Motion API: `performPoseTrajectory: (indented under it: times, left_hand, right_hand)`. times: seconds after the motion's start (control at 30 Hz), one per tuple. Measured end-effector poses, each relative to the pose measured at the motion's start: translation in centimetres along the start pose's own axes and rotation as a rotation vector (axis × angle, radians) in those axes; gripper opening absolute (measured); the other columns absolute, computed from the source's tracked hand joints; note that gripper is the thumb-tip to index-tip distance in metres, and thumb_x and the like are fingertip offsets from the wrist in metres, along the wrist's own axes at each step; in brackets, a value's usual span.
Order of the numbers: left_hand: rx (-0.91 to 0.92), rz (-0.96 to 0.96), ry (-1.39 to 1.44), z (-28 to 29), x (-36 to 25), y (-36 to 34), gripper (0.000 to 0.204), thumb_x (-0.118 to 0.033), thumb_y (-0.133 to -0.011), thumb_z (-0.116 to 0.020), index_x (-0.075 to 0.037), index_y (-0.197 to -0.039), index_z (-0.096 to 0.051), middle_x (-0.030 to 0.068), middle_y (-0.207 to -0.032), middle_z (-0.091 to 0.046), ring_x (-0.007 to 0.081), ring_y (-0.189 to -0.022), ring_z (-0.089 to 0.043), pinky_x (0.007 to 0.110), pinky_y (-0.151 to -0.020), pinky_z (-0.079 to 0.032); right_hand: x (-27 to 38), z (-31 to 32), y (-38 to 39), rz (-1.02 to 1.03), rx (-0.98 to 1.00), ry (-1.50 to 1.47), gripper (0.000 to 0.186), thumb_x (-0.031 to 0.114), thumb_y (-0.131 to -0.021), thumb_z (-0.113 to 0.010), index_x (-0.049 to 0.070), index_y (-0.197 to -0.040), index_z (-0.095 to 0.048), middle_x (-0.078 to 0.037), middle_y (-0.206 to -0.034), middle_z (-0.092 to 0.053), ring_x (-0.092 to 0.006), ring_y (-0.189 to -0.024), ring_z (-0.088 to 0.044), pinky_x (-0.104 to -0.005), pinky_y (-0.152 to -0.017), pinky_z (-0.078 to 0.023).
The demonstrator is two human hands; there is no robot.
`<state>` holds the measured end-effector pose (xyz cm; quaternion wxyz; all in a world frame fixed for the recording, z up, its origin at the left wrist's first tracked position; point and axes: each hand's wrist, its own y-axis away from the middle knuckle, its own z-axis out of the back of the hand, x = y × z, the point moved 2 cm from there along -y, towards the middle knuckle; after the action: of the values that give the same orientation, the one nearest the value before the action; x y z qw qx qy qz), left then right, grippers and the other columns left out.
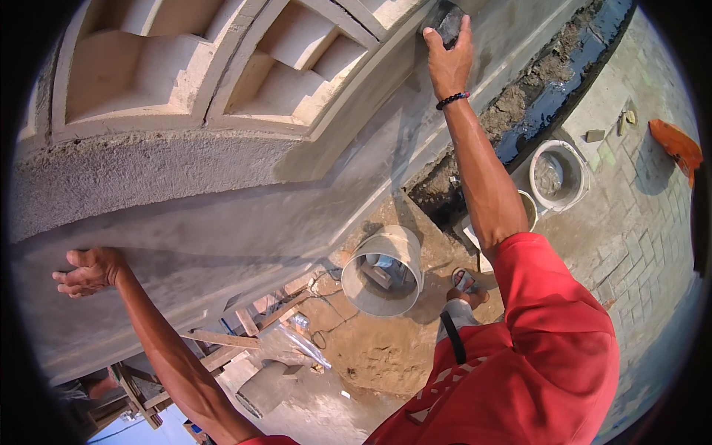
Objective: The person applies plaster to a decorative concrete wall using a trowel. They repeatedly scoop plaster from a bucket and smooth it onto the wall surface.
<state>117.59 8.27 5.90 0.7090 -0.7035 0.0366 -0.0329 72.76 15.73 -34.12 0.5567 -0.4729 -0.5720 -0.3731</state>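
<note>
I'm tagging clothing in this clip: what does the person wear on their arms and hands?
Both hands are bare, without gloves. The right hand has a bracelet of dark beads at the wrist. A red shirt sleeve covers the right upper arm; the left hand and forearm are bare.

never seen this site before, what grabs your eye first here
The right hand presses a dark grey tool against the grey plastered wall at the top. The left hand rests on the wall at far left. Below, a grey bucket stands on sandy ground.

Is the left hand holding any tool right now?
No, the left hand is empty, resting against the grey plastered wall.
</note>
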Motion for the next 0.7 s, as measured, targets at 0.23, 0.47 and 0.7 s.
performPoseTrajectory:
  times: [0.23,0.47,0.7]
  left_hand:
    - [0.034,-0.004,-0.001,-0.5,-1.0,0.2,0.073,-0.051,-0.089,-0.042,0.0,-0.141,-0.033,0.0284,-0.145,-0.023,0.0466,-0.136,-0.017,0.053,-0.111,-0.016]
    - [0.013,-0.023,-0.009,-0.3,0.8,-0.5,0.074,-0.051,-0.088,-0.042,0.0,-0.14,-0.033,0.0298,-0.142,-0.025,0.0484,-0.135,-0.018,0.054,-0.11,-0.018]
    - [-0.027,-0.052,-0.021,-0.6,1.2,-0.8,0.074,-0.051,-0.088,-0.044,0.0,-0.14,-0.034,0.0292,-0.142,-0.025,0.05,-0.133,-0.022,0.055,-0.11,-0.02]
  right_hand:
    - [2.7,-5.8,24.7,-0.205,0.18,-0.067,0.086,0.013,-0.081,-0.066,0.006,-0.148,-0.014,-0.025,-0.134,-0.034,-0.0385,-0.126,-0.035,-0.0455,-0.103,-0.034]
    - [-0.1,0.2,18.1,-0.25,0.159,-0.169,0.08,0.019,-0.08,-0.07,0.006,-0.145,-0.026,-0.02,-0.129,-0.04,-0.0298,-0.115,-0.045,-0.0369,-0.087,-0.044]
    - [1.2,-1.4,5.8,0.027,0.043,-0.002,0.081,0.028,-0.079,-0.069,0.004,-0.145,-0.027,-0.023,-0.123,-0.042,-0.0353,-0.11,-0.049,-0.042,-0.094,-0.041]
